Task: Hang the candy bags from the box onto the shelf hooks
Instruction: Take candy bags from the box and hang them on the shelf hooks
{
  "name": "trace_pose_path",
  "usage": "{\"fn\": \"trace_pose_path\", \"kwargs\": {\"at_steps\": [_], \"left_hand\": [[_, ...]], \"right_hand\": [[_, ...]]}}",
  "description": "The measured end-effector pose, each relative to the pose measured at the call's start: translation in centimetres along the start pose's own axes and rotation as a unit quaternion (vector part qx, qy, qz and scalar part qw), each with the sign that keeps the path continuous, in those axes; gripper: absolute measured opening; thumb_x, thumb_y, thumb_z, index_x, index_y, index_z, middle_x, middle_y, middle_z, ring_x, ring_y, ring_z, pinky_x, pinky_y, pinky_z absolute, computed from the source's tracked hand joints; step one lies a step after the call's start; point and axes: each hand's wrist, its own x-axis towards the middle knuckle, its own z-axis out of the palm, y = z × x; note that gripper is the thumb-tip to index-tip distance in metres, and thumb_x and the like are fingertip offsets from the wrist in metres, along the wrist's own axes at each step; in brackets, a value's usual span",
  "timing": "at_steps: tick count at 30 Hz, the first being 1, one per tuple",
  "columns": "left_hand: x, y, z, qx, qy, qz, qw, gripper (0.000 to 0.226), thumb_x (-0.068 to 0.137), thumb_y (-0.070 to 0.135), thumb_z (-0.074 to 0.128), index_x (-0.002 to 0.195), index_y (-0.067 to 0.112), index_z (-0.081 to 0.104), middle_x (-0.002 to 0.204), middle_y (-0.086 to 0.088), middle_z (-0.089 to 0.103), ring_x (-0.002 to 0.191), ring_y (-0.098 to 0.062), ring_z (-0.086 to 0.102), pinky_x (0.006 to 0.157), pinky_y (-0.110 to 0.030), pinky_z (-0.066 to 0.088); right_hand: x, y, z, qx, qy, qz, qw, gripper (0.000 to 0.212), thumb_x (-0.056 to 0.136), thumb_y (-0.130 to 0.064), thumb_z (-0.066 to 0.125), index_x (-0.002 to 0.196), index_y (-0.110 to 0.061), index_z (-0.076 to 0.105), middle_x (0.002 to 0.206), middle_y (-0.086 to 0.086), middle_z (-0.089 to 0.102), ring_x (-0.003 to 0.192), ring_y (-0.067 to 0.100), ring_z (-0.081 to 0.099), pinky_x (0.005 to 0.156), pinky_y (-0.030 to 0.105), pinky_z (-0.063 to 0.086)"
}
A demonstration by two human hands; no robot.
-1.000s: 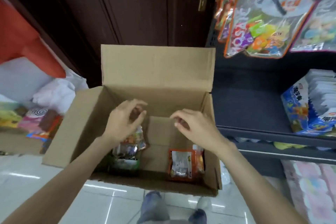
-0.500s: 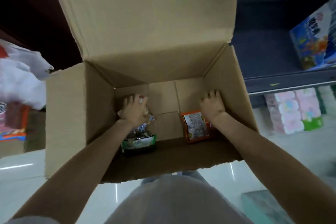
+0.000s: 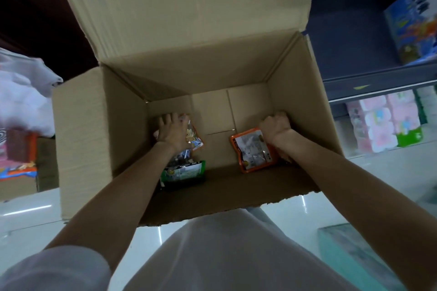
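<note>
1. Big change from a second ago: both hands were hovering up near the box's rim, and now they're right down at the bottom of the box [image 3: 80,130]. The camera has tipped down too, so the hanging bags on the shelf have dropped out of view.
2. What that means: the reach is basically over and it looks like the pick-up step. Nothing from this grab has been lifted or hung yet.
3. The left hand [image 3: 173,130] sits on top of the left bag [image 3: 194,136], the shiny one with a yellow-orange end. Its fingers [image 3: 165,118] are spread and reach over the bag's far end. Whether they've actually closed round it, can't tell; the palm hides that.
4. Just nearer than that bag is a green bag [image 3: 186,171], lying against the box's near-left corner, under the left forearm. Not being touched as far as can be seen.
5. The right hand [image 3: 275,126] is bunched tight at the far right edge of the orange bag [image 3: 254,150], knuckles up. Looks like a pinch on the bag's top corner, but the fingertips are hidden, so that's a guess.
6. The shelf [image 3: 369,82] is off to the right, well apart from the hands, so there's still a lift and a carry to go.
</note>
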Motion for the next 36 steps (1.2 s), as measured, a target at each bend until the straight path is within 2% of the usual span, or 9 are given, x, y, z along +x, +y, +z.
{"fn": "trace_pose_path", "kwargs": {"at_steps": [7, 14, 20, 24, 27, 29, 32, 34, 36], "left_hand": [[0.4, 0.9, -0.3, -0.009, 0.001, 0.057, 0.998, 0.088, 0.079, 0.045, 0.073, 0.146, 0.021, 0.021, 0.138, -0.017, 0.036, 0.124, -0.036, 0.043, 0.108, -0.044, 0.025], [0.6, 0.6, -0.6, -0.044, 0.062, 0.082, 0.994, 0.063, 0.090, 0.037, 0.064, 0.141, 0.019, 0.032, 0.132, -0.010, 0.057, 0.119, -0.029, 0.053, 0.098, -0.035, 0.031], [0.2, 0.7, -4.8, -0.216, 0.189, 0.029, 0.958, 0.038, 0.092, 0.026, 0.060, 0.124, 0.014, 0.045, 0.118, -0.014, 0.060, 0.103, -0.040, 0.060, 0.080, -0.043, 0.047], [-1.7, 0.0, -9.5, -0.435, 0.311, -0.045, 0.844, 0.035, 0.084, 0.025, 0.072, 0.112, 0.011, 0.055, 0.099, -0.008, 0.065, 0.089, -0.029, 0.061, 0.076, -0.037, 0.048], [-3.7, -0.1, -12.7, -0.609, 0.330, -0.065, 0.718, 0.028, 0.081, 0.023, 0.076, 0.098, 0.015, 0.055, 0.081, 0.006, 0.061, 0.070, 0.000, 0.058, 0.071, -0.022, 0.047], [-4.8, 0.3, -14.2, -0.700, 0.312, -0.037, 0.641, 0.021, 0.085, 0.018, 0.072, 0.096, 0.019, 0.055, 0.087, 0.003, 0.064, 0.078, -0.003, 0.061, 0.079, -0.028, 0.051], [-6.8, 1.7, -17.0, -0.783, 0.279, 0.017, 0.556, 0.011, 0.092, 0.009, 0.062, 0.099, 0.015, 0.056, 0.093, -0.001, 0.066, 0.084, -0.012, 0.064, 0.081, -0.032, 0.053], [-8.2, 2.7, -18.8, -0.785, 0.278, 0.052, 0.551, 0.011, 0.090, 0.010, 0.064, 0.097, 0.015, 0.057, 0.091, -0.001, 0.067, 0.081, -0.010, 0.064, 0.078, -0.031, 0.053], [-9.7, 3.2, -20.4, -0.738, 0.287, 0.096, 0.603, 0.022, 0.081, 0.017, 0.075, 0.098, 0.015, 0.060, 0.089, -0.001, 0.069, 0.079, -0.012, 0.064, 0.074, -0.030, 0.053]], "right_hand": [[-1.6, 0.9, -3.8, 0.144, 0.168, -0.113, 0.969, 0.034, 0.096, -0.017, 0.051, 0.130, -0.015, 0.050, 0.117, 0.013, 0.064, 0.115, 0.031, 0.056, 0.098, 0.038, 0.037], [-0.8, 0.9, -4.1, 0.301, 0.154, -0.096, 0.936, 0.048, 0.097, -0.021, 0.055, 0.142, -0.013, 0.038, 0.120, 0.014, 0.064, 0.112, 0.030, 0.061, 0.090, 0.041, 0.049], [-1.6, 1.6, -4.8, 0.279, 0.228, -0.053, 0.931, 0.024, 0.099, -0.023, 0.049, 0.118, -0.010, 0.059, 0.117, 0.014, 0.063, 0.104, 0.033, 0.062, 0.079, 0.037, 0.047], [-6.2, 4.1, -5.5, 0.454, 0.377, -0.008, 0.808, 0.014, 0.096, -0.020, 0.054, 0.102, -0.008, 0.058, 0.099, 0.011, 0.066, 0.090, 0.029, 0.062, 0.068, 0.034, 0.039], [-9.9, 5.4, -5.3, 0.672, 0.376, -0.004, 0.638, 0.009, 0.093, -0.019, 0.058, 0.090, -0.011, 0.060, 0.076, -0.006, 0.064, 0.069, 0.004, 0.060, 0.060, 0.026, 0.042], [-11.0, 5.4, -5.2, 0.758, 0.353, -0.018, 0.549, 0.020, 0.089, -0.026, 0.060, 0.084, -0.007, 0.062, 0.072, -0.006, 0.063, 0.066, 0.002, 0.058, 0.058, 0.024, 0.043], [-11.9, 5.4, -5.7, 0.788, 0.331, -0.066, 0.515, 0.016, 0.092, -0.024, 0.062, 0.079, -0.016, 0.062, 0.070, -0.009, 0.065, 0.068, 0.005, 0.060, 0.060, 0.024, 0.047], [-12.4, 5.4, -6.4, 0.781, 0.343, -0.101, 0.512, 0.013, 0.092, -0.022, 0.063, 0.080, -0.018, 0.062, 0.071, -0.012, 0.067, 0.068, 0.001, 0.061, 0.061, 0.018, 0.047], [-13.3, 5.7, -6.9, 0.770, 0.362, -0.128, 0.509, 0.010, 0.086, -0.029, 0.070, 0.088, -0.021, 0.065, 0.078, -0.012, 0.071, 0.073, 0.002, 0.065, 0.063, 0.017, 0.049]]}}
